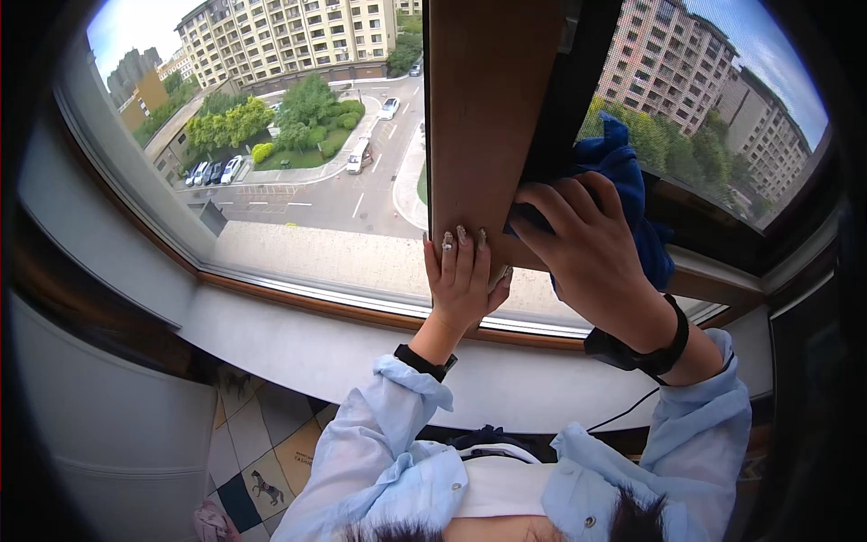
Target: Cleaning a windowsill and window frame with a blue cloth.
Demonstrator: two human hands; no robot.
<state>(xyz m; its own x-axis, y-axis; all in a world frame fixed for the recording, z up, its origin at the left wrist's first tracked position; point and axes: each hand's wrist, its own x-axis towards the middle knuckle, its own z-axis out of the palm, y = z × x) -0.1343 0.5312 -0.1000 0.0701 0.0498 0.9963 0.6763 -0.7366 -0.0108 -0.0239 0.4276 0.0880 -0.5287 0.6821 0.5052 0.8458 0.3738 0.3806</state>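
My left hand [462, 276] lies flat with its fingers apart on the lower part of a brown window frame post [484, 122]. To its right, my right hand [586, 237] grips a blue cloth [620, 169] against the edge of the frame, and the cloth hangs down behind the wrist. The fingertips of my right hand are partly hidden in the cloth and shadow. Both wrists wear black bands. The window pane [325, 196] is to the left of the post, and an opened sash with an insect screen [698, 108] is to the right.
A white windowsill [305, 359] curves below the window, between my body and the frame. A thin black cable [623, 410] crosses it at the right. At lower left are a white rounded furnishing [115, 406], a patterned floor covering [271, 454] and pink fabric [215, 522].
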